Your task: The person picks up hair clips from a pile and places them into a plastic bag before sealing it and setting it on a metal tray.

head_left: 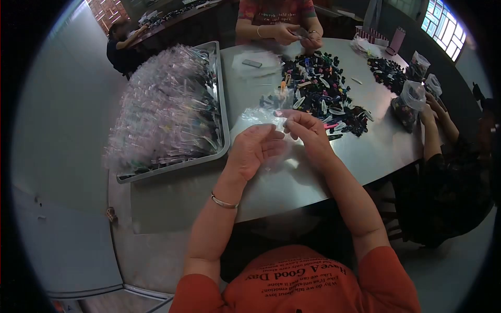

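In the middle of the head view, my left hand [252, 150] is closed, with the thumb and curled fingers on a thin clear plastic bag [276, 159] that hangs below them. My right hand [309, 133] is close beside it, fingers pinched together near the bag's upper edge. What is between those fingertips is too small to make out. Just beyond my hands, more clear plastic bags [255, 116] lie on the metal table. A large pile of hair clips [318, 88], mostly black with some white and coloured ones, spreads past my right hand.
A metal tray [225, 125] on the left is heaped with filled clear packets [167, 104]. Across the table [276, 195], a person's hands [297, 36] hold something small. At right, another person's hands [430, 107] are beside a filled plastic bag [406, 110]. A pink cylinder [397, 40] stands behind.
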`<state>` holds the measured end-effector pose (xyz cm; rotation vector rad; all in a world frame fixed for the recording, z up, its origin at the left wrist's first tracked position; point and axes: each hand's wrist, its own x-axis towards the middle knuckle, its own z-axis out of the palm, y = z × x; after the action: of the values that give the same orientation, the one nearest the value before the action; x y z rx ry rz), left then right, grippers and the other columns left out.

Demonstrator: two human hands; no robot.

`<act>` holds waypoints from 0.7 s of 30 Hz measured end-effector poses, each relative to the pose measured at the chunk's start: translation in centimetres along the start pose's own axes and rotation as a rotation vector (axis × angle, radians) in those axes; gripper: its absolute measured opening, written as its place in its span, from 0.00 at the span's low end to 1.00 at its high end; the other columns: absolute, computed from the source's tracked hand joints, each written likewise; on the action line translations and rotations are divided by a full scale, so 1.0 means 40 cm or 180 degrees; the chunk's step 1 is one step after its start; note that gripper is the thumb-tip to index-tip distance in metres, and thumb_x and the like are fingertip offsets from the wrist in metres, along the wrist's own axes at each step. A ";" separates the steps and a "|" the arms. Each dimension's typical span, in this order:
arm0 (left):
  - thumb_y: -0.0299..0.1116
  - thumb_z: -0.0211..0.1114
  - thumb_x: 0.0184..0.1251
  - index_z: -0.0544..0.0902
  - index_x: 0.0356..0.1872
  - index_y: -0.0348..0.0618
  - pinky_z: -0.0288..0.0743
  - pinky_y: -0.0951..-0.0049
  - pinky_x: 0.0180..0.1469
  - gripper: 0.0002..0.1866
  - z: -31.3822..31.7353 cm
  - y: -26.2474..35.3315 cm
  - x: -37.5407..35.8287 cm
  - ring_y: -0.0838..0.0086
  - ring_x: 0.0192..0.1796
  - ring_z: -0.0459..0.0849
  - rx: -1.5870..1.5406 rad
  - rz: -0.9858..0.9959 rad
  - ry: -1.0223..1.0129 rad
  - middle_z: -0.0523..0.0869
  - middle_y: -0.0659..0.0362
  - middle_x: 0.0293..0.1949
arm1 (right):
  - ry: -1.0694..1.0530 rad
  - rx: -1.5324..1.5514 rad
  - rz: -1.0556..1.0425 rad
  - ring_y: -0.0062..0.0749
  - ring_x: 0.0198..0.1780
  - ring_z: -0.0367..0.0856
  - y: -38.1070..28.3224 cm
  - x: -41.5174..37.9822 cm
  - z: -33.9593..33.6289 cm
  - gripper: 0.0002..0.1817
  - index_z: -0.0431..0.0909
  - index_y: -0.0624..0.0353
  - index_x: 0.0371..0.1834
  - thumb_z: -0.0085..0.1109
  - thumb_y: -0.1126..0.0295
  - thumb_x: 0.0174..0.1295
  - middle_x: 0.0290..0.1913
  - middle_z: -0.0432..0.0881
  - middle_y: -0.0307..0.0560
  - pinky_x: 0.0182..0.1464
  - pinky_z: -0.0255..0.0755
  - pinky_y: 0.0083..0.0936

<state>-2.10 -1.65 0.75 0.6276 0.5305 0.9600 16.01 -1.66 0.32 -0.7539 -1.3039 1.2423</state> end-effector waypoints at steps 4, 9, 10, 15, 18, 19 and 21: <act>0.33 0.59 0.67 0.77 0.42 0.34 0.82 0.66 0.41 0.11 0.015 -0.010 -0.009 0.64 0.38 0.86 0.0607 0.0263 0.0331 0.84 0.48 0.39 | 0.0164 -0.0015 0.0022 0.11 0.35 0.71 -0.003 -0.001 0.012 0.06 0.78 0.63 0.35 0.55 0.72 0.63 0.33 0.78 0.32 0.39 0.65 0.12; 0.32 0.62 0.65 0.78 0.38 0.34 0.82 0.68 0.40 0.10 0.015 -0.006 -0.008 0.66 0.37 0.86 0.0688 0.0437 0.0603 0.85 0.50 0.36 | 0.0692 -0.0399 -0.0281 0.13 0.35 0.72 0.011 0.000 0.027 0.10 0.78 0.62 0.39 0.64 0.72 0.56 0.38 0.77 0.35 0.38 0.66 0.14; 0.32 0.62 0.65 0.78 0.37 0.34 0.82 0.70 0.39 0.10 0.014 -0.005 -0.007 0.67 0.36 0.86 0.0747 0.0448 0.0698 0.85 0.50 0.35 | 0.0998 -0.0652 -0.0686 0.13 0.36 0.72 0.015 0.002 0.033 0.15 0.77 0.61 0.42 0.68 0.71 0.52 0.41 0.77 0.36 0.37 0.67 0.14; 0.34 0.64 0.64 0.79 0.35 0.34 0.82 0.76 0.34 0.12 0.009 -0.018 0.001 0.71 0.32 0.86 0.1040 0.0643 0.0911 0.85 0.52 0.33 | 0.0699 -0.2615 -0.2410 0.37 0.45 0.75 -0.022 -0.005 0.031 0.27 0.79 0.55 0.48 0.75 0.70 0.39 0.51 0.74 0.49 0.47 0.72 0.29; 0.35 0.65 0.63 0.79 0.34 0.34 0.82 0.77 0.32 0.12 0.008 -0.022 0.002 0.74 0.30 0.85 0.1300 0.0760 0.0903 0.85 0.54 0.31 | 0.0351 -0.3052 -0.2362 0.37 0.45 0.76 0.000 -0.005 0.028 0.25 0.81 0.55 0.44 0.73 0.73 0.37 0.52 0.75 0.49 0.46 0.72 0.30; 0.35 0.65 0.63 0.80 0.34 0.34 0.82 0.77 0.32 0.12 0.009 -0.022 0.000 0.74 0.30 0.85 0.1299 0.0759 0.0881 0.85 0.55 0.31 | 0.0398 -0.3061 -0.2486 0.36 0.42 0.77 0.005 -0.002 0.031 0.24 0.81 0.56 0.43 0.71 0.74 0.37 0.51 0.76 0.48 0.44 0.73 0.29; 0.34 0.64 0.63 0.80 0.33 0.34 0.82 0.77 0.33 0.11 0.008 -0.025 0.002 0.75 0.30 0.85 0.1299 0.0758 0.0856 0.85 0.55 0.31 | 0.0407 -0.3167 -0.2550 0.36 0.40 0.78 0.006 0.001 0.028 0.22 0.81 0.56 0.42 0.70 0.75 0.38 0.48 0.78 0.47 0.43 0.73 0.29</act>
<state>-1.28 -2.10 0.29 0.9491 0.9195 1.1806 14.87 -1.80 0.30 -0.8138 -1.8473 -0.1501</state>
